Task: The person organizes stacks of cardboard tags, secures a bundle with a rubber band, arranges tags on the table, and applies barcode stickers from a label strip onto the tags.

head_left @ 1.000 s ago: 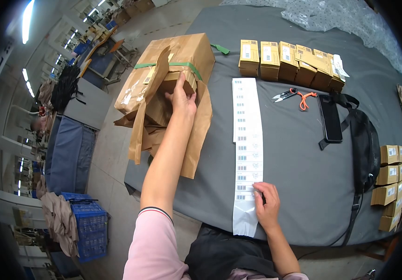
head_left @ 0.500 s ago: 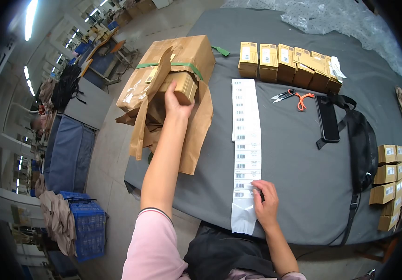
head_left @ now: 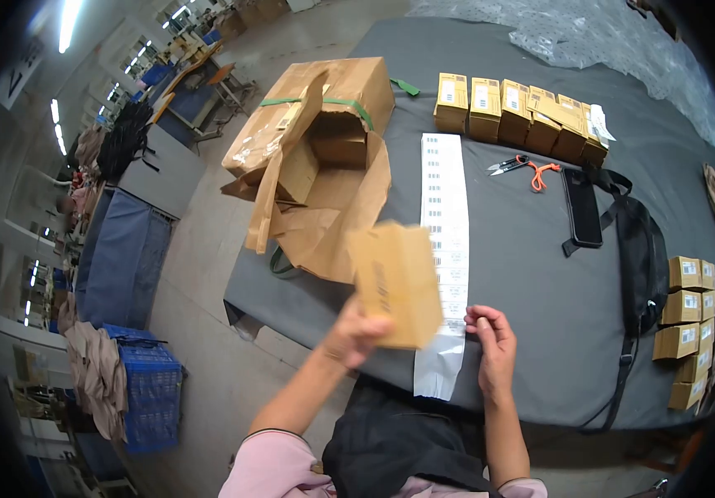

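Observation:
My left hand (head_left: 356, 334) grips a stack of brown card envelopes (head_left: 399, 286) by its lower left side, over the front part of the table; the stack is a little blurred. Behind it lies an open brown carton (head_left: 336, 83) with a green strap and torn paper flaps, its inside visible. A long white strip of barcode labels (head_left: 444, 183) runs front to back, partly covered by the stack. My right hand (head_left: 494, 336) is at the strip's right edge, thumb and fingertips pressed together; whatever they hold is too small to name.
Labelled stacks (head_left: 484, 108) stand in a row at the back, with more stacks (head_left: 685, 307) at the far right. Snips (head_left: 508, 165) with an orange cord, a black phone (head_left: 583, 207) and a black bag (head_left: 644, 266) lie between. A blue crate (head_left: 154, 390) stands on the floor.
My left hand has drawn the stack out of the carton and brought it towards me, to the right. My right hand has shifted slightly right and its fingers have closed.

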`<state>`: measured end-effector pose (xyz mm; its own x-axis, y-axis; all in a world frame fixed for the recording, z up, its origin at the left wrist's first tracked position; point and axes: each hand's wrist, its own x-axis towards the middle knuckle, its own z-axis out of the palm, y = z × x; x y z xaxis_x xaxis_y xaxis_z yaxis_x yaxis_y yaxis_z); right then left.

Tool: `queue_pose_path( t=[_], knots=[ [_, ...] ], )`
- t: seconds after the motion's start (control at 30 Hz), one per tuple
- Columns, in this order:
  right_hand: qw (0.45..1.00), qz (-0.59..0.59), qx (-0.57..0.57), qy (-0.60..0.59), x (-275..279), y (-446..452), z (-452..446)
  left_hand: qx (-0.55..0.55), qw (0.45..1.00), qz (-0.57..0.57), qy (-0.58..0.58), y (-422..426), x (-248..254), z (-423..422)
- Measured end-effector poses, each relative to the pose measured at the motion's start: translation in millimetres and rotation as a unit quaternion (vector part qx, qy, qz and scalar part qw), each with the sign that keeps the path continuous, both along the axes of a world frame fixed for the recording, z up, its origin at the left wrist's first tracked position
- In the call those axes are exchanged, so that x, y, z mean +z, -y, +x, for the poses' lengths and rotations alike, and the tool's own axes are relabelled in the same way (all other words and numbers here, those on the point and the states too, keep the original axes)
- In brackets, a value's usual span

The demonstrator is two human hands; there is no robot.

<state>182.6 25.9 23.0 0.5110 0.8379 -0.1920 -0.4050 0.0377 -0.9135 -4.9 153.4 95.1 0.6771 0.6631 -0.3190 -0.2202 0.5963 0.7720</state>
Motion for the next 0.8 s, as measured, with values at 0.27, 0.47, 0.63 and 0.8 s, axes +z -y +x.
queue_pose_path(
  t=[0.27, 0.47, 0.63, 0.8],
  knots=[
    [0.995, 0.060, 0.006, -0.074, 13, 52, 1, -0.147, 0.987, 0.063, -0.016, 64, -42, 84],
    [0.991, 0.016, -0.015, -0.130, 20, 57, 4, -0.172, 0.978, 0.094, -0.067, 72, -42, 94],
    [0.990, 0.029, -0.019, -0.137, 30, 58, 14, -0.202, 0.969, 0.129, -0.058, 69, -34, 99],
    [0.981, 0.027, -0.022, -0.188, 24, 71, 35, -0.285, 0.955, 0.076, -0.031, 55, -23, 106]
  ],
)
